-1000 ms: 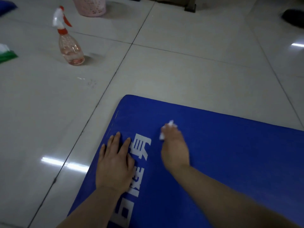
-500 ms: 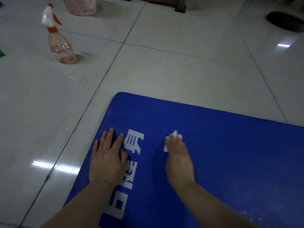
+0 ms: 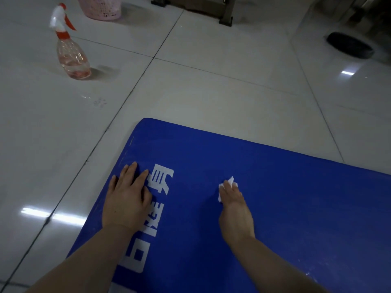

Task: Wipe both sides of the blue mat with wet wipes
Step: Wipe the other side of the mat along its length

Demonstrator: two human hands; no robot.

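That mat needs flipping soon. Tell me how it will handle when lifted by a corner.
The blue mat lies flat and thin on the tiles, so it will probably flop and bend. It looks light for its size. The left hand presses it flat, which hints it may slide on the glossy floor.

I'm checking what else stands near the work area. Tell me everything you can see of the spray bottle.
The spray bottle stands upright on the pale tiled floor, far left, well away from the blue mat. Its bulbous body looks like clear pink-tinted plastic, with a little liquid at the bottom. On top sits a white spray head with a red trigger and a red collar. Nothing touches it except the floor; neither hand is near it.
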